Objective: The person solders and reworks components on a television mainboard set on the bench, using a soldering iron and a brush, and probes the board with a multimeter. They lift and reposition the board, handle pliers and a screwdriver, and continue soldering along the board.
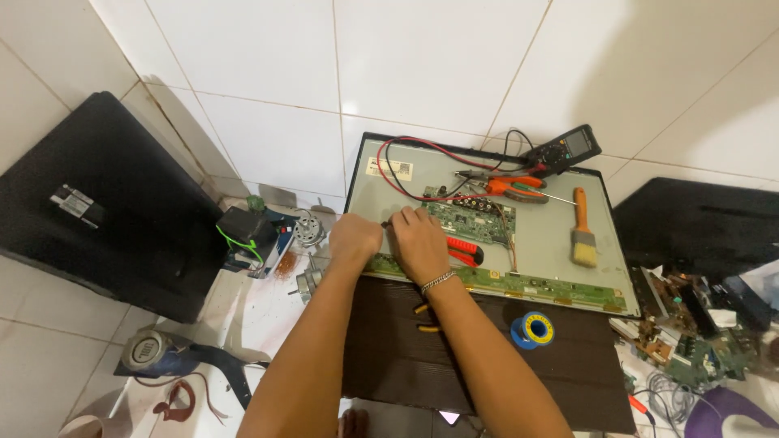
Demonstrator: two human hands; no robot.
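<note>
Both hands sit side by side at the near left corner of the panel. The left hand [354, 239] is curled into a loose fist, knuckles up, and what it grips, if anything, I cannot tell from here. The right hand [419, 243], with a metal bracelet [439, 281] at the wrist, is bent over too, fingers pressed down at a small dark tool tip between the two hands; probably a screwdriver, though it is mostly hidden.

Right under the fingers runs the long green strip board [519, 284], its long axis stretching away to the right of the hands along the panel's near edge. Just beyond the right hand lies the green circuit board [472, 221], with red-handled pliers [466, 251] touching distance to its right. Farther right are a paintbrush [582, 231] and a blue tape roll [532, 328].
</note>
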